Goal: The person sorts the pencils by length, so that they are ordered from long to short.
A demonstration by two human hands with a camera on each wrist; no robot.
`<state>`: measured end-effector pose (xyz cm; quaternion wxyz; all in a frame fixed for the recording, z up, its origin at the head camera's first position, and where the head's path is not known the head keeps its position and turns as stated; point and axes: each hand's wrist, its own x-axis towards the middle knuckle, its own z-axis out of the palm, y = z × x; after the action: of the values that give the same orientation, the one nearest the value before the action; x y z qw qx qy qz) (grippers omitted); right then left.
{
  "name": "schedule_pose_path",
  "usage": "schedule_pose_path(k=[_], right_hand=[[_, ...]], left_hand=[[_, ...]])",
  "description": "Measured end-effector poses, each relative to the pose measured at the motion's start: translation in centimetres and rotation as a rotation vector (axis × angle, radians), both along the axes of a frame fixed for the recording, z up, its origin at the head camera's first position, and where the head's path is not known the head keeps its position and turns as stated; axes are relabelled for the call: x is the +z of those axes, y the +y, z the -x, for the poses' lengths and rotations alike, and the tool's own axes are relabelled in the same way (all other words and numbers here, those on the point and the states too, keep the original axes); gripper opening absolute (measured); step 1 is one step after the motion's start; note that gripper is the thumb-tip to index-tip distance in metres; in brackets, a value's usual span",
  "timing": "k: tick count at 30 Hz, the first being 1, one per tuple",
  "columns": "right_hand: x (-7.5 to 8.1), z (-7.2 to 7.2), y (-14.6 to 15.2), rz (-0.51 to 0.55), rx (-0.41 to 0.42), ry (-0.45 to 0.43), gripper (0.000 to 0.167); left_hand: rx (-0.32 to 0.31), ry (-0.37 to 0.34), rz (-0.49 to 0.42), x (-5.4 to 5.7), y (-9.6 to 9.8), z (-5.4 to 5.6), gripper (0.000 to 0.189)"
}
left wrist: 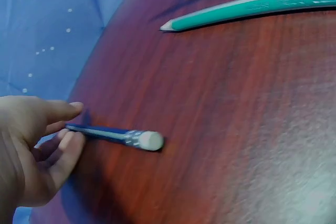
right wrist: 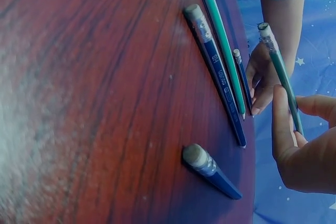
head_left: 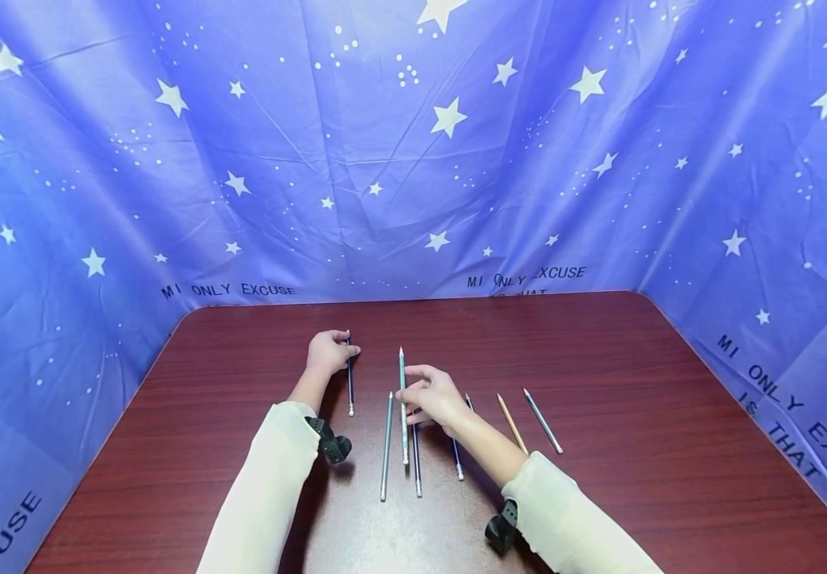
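Note:
Toward the far left of the table, my left hand (head_left: 327,352) pinches a dark blue pencil (head_left: 350,387) near its far end, with the white eraser pointing back toward me. The left wrist view shows thumb and fingers around that pencil (left wrist: 107,133). My right hand (head_left: 438,397) grips a teal pencil (head_left: 402,368) between thumb and fingers, raised above the table, tip pointing away. Its eraser end sticks up in the right wrist view. Beneath and beside the right hand lie a green pencil (head_left: 387,454) and a dark blue pencil (head_left: 417,466).
Right of these, another dark blue pencil (head_left: 458,464) lies partly hidden by the right forearm. Farther right are a yellow-orange pencil (head_left: 511,421) and a blue-grey pencil (head_left: 543,422). A starry blue curtain (head_left: 384,159) surrounds the reddish-brown table (head_left: 643,446).

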<state>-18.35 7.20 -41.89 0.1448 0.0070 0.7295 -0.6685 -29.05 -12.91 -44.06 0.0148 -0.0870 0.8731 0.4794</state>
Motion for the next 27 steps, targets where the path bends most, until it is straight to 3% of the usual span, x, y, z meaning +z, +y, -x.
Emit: schedule_pose_path(k=[2, 4, 8, 11, 12, 15, 18, 21, 27], right_hand=[[-0.1, 0.1, 0.1, -0.005, 0.001, 0.0, 0.053], [-0.1, 0.2, 0.2, -0.009, 0.002, 0.0, 0.053], [-0.1, 0.4, 0.3, -0.012, 0.009, -0.003, 0.052], [0.0, 0.6, 0.2, -0.008, 0.009, -0.003, 0.051], [0.0, 0.6, 0.2, -0.007, 0.006, -0.002, 0.051], [0.2, 0.9, 0.3, -0.002, -0.003, -0.005, 0.051], [0.3, 1.2, 0.3, -0.001, -0.015, -0.006, 0.052], [0.6, 1.6, 0.3, 0.0, -0.025, 0.0, 0.053], [1.1, 2.1, 0.3, -0.014, -0.024, 0.011, 0.053]], left_hand=[[-0.024, -0.051, -0.049, -0.4, -0.2, 0.7, 0.05], [-0.079, -0.057, -0.1, -0.9, -0.6, 1.1, 0.055], [-0.192, 0.038, -0.226, -7.8, -3.2, 6.1, 0.061], [-0.198, 0.014, -0.229, -9.2, -3.7, 7.4, 0.065], [-0.194, 0.0, -0.213, -8.1, -3.4, 6.5, 0.066], [-0.167, -0.066, -0.147, -3.2, -1.9, 2.7, 0.065], [-0.163, -0.056, -0.145, -0.7, -1.3, 0.5, 0.061], [-0.149, -0.06, -0.159, 0.0, -1.1, -0.3, 0.058], [-0.114, -0.066, -0.212, -0.8, -1.4, 0.3, 0.056]])
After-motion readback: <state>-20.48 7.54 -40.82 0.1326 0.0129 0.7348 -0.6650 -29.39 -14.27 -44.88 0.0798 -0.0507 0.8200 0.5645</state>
